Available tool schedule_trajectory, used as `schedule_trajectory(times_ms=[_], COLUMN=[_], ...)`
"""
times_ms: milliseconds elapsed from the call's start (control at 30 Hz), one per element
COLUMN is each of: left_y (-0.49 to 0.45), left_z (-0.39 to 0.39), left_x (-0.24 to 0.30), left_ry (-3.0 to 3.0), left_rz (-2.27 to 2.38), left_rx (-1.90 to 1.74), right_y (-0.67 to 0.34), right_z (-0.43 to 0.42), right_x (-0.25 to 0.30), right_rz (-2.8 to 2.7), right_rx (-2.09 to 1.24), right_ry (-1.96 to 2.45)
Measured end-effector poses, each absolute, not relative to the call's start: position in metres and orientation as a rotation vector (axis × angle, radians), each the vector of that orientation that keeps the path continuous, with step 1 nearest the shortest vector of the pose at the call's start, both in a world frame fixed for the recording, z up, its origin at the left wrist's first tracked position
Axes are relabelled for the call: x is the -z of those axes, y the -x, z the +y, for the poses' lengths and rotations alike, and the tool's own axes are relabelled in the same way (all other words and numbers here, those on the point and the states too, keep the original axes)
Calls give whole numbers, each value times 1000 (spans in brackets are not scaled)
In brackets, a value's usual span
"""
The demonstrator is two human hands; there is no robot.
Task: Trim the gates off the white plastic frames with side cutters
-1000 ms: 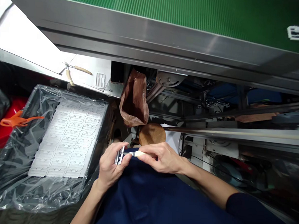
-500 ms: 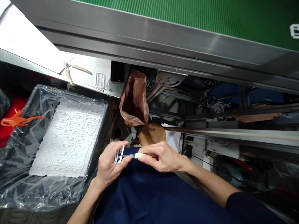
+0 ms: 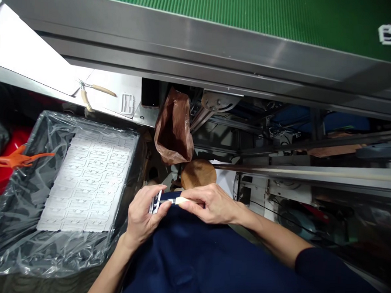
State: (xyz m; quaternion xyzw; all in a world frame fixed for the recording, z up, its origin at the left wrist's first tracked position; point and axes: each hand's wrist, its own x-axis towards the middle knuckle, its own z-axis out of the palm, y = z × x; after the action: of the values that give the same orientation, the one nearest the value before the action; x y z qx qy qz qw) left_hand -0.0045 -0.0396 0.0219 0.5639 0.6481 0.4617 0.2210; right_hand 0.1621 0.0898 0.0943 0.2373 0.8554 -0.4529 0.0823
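My left hand (image 3: 145, 214) is shut on a small white moulded plastic piece (image 3: 155, 201), which stands out past my fingers. My right hand (image 3: 210, 204) grips a cream-handled hand tool (image 3: 181, 201), and its tip is hidden between my hands at the white piece. Both hands are close together above my dark blue top (image 3: 189, 260). To the left, a stack of white moulded plastic pieces (image 3: 88, 182) lies in a plastic-lined tray (image 3: 39, 129). On the steel ledge rest cream-handled pliers (image 3: 95, 91) and a similar white piece (image 3: 127, 103).
A brown paper bag (image 3: 173, 128) hangs just beyond my hands, above a round wooden disc (image 3: 198, 173). A green conveyor belt (image 3: 215, 16) with a steel side frame (image 3: 187, 45) runs overhead. Machinery framework fills the right. An orange clip (image 3: 21, 159) grips the liner.
My hands stay around the white piece with only slight movement. The whole view has shifted slightly.
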Motion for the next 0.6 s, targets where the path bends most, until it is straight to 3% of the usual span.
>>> schedule_trajectory(times_ms=[200,600], left_y=[3,7], left_z=[-41,-39], left_x=[-21,-19], left_ry=[-1441,-1597], left_rz=[1849,1887], left_rx=[-1276,-1312], right_y=[-162,-158], right_z=[89,86], right_x=[-90,-76], right_rz=[2598,2356], right_rx=[1405,1831], right_ry=[-731,-1075])
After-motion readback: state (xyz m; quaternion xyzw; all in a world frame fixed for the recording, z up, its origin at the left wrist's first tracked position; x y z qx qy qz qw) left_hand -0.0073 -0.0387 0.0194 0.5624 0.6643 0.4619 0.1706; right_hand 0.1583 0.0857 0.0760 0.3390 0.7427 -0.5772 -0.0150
